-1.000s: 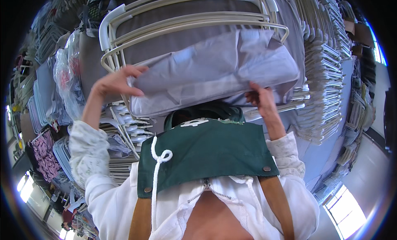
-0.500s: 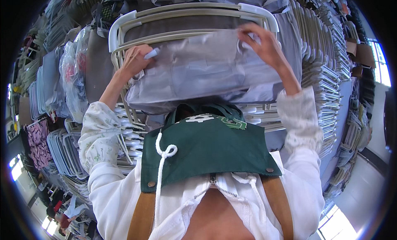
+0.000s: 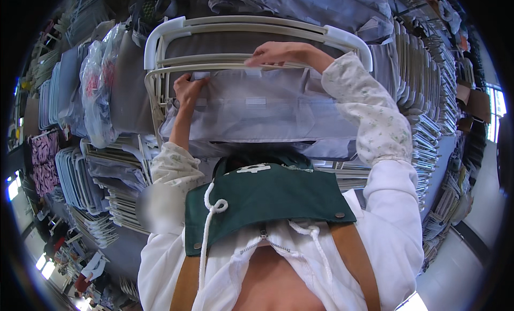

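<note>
A grey fabric cover [image 3: 278,110] spreads in front of me, with small white tabs [image 3: 253,71] along its upper edge and on its face. Its upper edge lies against the lower tube of a beige metal frame [image 3: 235,28], which has rounded white plastic corners. My left hand [image 3: 187,88] pinches the cover's upper left edge, beside a white tab. Over the frame's lower tubes hovers my right hand [image 3: 276,54], fingers stretched out to the left, just above the middle tab. It grips nothing that I can see.
Stacked folding frames [image 3: 415,78] stand close on the right, more frames [image 3: 77,177] on the left. Clear plastic bags [image 3: 99,86] hang beside grey panels at left. More grey fabric [image 3: 305,5] lies beyond the frame. A green apron [image 3: 273,193] covers my chest.
My right hand has left the cover's upper right part and moved left to the middle of the frame. My left hand stays at the upper left edge. The cover lies flatter, its upper edge nearer the tube.
</note>
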### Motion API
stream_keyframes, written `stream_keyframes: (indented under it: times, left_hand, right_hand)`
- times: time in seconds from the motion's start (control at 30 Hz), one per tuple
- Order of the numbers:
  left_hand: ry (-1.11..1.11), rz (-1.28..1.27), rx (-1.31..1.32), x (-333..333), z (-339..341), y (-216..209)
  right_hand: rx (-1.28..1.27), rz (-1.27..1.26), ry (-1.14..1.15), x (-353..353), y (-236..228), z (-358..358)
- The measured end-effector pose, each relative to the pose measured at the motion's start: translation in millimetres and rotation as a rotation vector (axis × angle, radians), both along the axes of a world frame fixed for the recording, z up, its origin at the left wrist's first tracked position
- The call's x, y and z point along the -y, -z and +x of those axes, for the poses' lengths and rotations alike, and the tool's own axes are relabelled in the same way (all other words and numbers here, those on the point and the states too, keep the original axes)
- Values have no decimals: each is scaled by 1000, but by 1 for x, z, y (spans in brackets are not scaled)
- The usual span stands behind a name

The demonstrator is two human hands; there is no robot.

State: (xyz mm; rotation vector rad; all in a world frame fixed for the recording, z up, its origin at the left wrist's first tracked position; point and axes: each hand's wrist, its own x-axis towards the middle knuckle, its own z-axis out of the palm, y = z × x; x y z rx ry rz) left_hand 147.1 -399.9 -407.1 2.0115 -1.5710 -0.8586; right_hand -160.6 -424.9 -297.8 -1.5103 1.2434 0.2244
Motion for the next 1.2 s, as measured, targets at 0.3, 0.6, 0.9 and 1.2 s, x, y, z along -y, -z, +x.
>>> stream_keyframes:
  times: [0.3, 0.6, 0.9, 1.2]
  left_hand:
    - [250, -184, 335, -9, -14, -21]
    - [953, 71, 66, 18, -78, -163]
    - [1469, 1007, -154, 78, -183, -42]
    - [1443, 721, -142, 83, -170, -26]
  right_hand:
    - [-509, -1179, -289, -195, -35, -78]
    - [-244, -794, 331, -203, 77, -82]
    - [-222, -1390, 600, -184, 58, -54]
    - [-125, -1582, 199, -298, -10, -13]
